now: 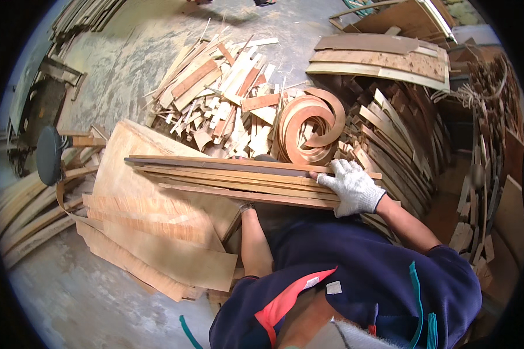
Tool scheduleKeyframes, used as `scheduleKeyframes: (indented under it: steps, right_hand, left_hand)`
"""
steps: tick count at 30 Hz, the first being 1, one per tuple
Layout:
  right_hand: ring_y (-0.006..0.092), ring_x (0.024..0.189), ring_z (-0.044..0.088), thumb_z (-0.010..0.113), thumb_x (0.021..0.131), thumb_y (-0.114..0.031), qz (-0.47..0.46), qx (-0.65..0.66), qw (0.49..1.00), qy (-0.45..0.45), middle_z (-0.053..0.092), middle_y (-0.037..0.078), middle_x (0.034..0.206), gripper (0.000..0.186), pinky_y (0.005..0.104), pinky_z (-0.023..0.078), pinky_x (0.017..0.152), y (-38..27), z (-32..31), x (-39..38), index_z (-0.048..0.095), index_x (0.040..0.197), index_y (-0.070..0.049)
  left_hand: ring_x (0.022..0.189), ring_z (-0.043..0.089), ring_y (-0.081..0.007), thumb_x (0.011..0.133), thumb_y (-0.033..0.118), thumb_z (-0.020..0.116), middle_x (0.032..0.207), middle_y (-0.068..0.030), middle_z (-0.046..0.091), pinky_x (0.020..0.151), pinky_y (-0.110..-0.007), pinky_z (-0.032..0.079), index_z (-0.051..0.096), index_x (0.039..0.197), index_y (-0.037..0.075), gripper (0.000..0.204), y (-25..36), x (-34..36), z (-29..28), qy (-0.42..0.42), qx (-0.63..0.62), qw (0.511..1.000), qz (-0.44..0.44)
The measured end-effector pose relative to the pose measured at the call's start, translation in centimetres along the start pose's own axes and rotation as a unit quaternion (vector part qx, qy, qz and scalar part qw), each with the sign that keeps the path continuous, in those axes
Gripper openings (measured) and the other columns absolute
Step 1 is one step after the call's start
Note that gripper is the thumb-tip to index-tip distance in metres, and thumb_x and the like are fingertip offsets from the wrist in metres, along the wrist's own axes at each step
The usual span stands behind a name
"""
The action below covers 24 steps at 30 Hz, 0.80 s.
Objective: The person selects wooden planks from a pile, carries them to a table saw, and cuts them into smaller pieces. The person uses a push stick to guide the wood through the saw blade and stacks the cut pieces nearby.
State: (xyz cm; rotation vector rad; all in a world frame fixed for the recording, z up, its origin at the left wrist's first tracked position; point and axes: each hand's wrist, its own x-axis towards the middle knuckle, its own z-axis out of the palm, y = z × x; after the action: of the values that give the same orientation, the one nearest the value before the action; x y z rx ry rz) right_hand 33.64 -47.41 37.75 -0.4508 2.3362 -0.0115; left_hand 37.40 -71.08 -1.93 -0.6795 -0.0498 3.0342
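A bundle of long wooden strips (233, 174), one of them dark grey, lies crosswise in front of my body. My right hand (352, 186), in a white knitted glove, is closed over the bundle's right end. Its bare-looking thumb tip shows against the strips. Beneath the middle of the bundle, my left hand (247, 206) holds it from below. Only a bit of that hand shows at the wrist; its fingers are mostly hidden by the wood. Thin veneer sheets (163, 250) and a larger pale board (134, 145) lie to the left, partly under the strips.
Beyond the bundle lies a heap of wood offcuts (227, 93), beside curved wooden rings (311, 125). Stacked slats (399, 134) and a board-topped pile (378, 58) stand at right. A round dark pad (49, 155) and curved strips (35, 203) are at left.
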Motion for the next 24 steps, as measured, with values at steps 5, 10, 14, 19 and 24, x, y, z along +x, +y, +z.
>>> scheduleKeyframes:
  steps: [5,10,14,19,24]
  right_hand:
    - [0.0402,0.117,0.051,0.085,0.056,-0.035,-0.019,0.015,0.995,0.095,0.052,0.022,0.12,0.099,0.0499,0.042,0.1,-0.5,1.8,-2.3,0.051,0.149,-0.023]
    - [0.0386,0.117,0.052,0.082,0.056,-0.03,-0.05,0.061,0.991,0.106,0.053,0.02,0.116,0.086,0.0486,0.042,0.102,2.3,-1.4,-1.7,0.06,0.138,-0.019]
    - [0.038,0.116,0.054,0.083,0.056,-0.031,-0.093,0.018,0.992,0.086,0.054,0.019,0.117,0.085,0.0496,0.042,0.103,6.2,-5.1,0.9,0.061,0.137,-0.02]
    - [0.0401,0.113,0.055,0.084,0.051,-0.032,-0.216,0.013,0.969,0.118,0.054,0.019,0.115,0.09,0.0504,0.044,0.101,14.2,-9.7,9.0,0.061,0.137,-0.02]
    - [0.0392,0.107,0.056,0.083,0.049,-0.034,-0.359,0.077,0.922,0.126,0.055,0.019,0.109,0.087,0.0502,0.045,0.093,27.8,-13.3,21.7,0.063,0.132,-0.018]
  left_hand:
    - [0.149,0.034,-0.0338,0.103,0.062,0.029,0.163,-0.0127,0.033,0.123,-0.055,0.026,0.029,0.16,0.014,0.075,-0.7,0.1,1.3,-0.134,0.036,0.99,-0.022]
    - [0.148,0.034,-0.0358,0.102,0.064,0.031,0.163,-0.0135,0.034,0.123,-0.056,0.027,0.027,0.161,0.014,0.078,-0.5,1.0,2.1,-0.223,0.063,0.973,-0.01]
    - [0.148,0.034,-0.0363,0.102,0.065,0.031,0.163,-0.0135,0.034,0.123,-0.056,0.027,0.026,0.162,0.014,0.079,-0.9,3.1,3.6,-0.217,0.083,0.973,-0.007]
    - [0.149,0.033,-0.0358,0.103,0.064,0.03,0.163,-0.0128,0.033,0.124,-0.055,0.026,0.026,0.162,0.014,0.077,-2.6,8.4,7.2,-0.053,0.14,0.989,-0.016]
    - [0.149,0.033,-0.0352,0.103,0.062,0.03,0.164,-0.0121,0.032,0.124,-0.055,0.025,0.025,0.162,0.014,0.076,-7.3,20.6,12.1,0.131,0.217,0.967,-0.021]
